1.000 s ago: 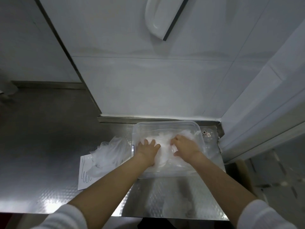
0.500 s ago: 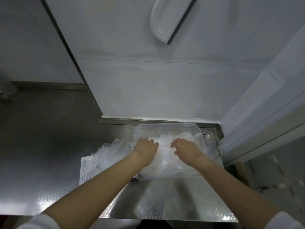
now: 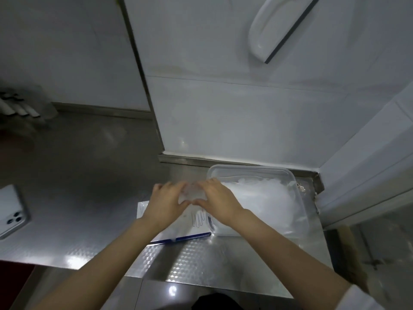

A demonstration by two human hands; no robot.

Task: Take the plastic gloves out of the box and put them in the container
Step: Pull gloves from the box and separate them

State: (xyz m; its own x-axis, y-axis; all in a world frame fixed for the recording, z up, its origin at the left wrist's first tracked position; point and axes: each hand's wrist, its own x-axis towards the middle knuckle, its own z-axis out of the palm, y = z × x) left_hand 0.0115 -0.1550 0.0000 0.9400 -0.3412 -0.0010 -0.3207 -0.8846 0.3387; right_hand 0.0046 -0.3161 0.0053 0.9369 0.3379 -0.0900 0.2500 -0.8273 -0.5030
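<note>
A clear plastic container [image 3: 290, 177] stands on the steel counter against the wall, with a heap of thin plastic gloves [image 3: 263, 200] in it. Left of it lies the flat white glove box [image 3: 190, 231] with a blue edge and a glove drawing. Over the box, my left hand [image 3: 165, 203] and my right hand [image 3: 220, 201] hold a bunch of clear gloves [image 3: 192, 193] between them, fingers curled round it. The bunch is blurred and partly hidden by both hands.
A phone [image 3: 11, 211] lies at the counter's left edge. A white tiled pillar rises behind the container, and a white handle [image 3: 277, 30] is mounted on it. The counter ends at the right beside a wall corner [image 3: 319, 182].
Both hands left the container, where they pressed on the gloves, and moved left over the box. They now hold the loose bunch of gloves that lay there. The view shifted left.
</note>
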